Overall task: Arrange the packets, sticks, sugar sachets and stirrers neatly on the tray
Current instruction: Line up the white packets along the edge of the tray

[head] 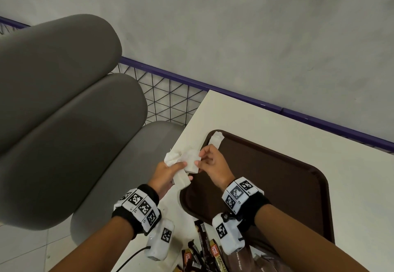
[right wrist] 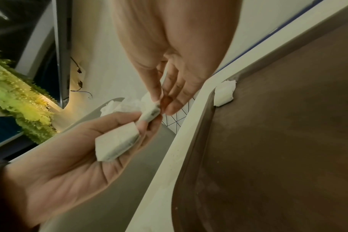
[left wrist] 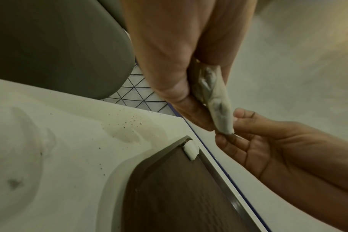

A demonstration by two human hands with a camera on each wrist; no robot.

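The head view looks steeply down from above onto the cream tabletop [head: 277, 135] and dark brown plastic tray [head: 277, 175]. The left wrist view sits close, looking along the left hand [left wrist: 169, 62] over the tray's corner. The right wrist view looks along the right hand [right wrist: 175, 62]. All three share that corner.

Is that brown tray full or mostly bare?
Mostly bare: the tray shows one white sachet at its far corner; its near end is hidden.
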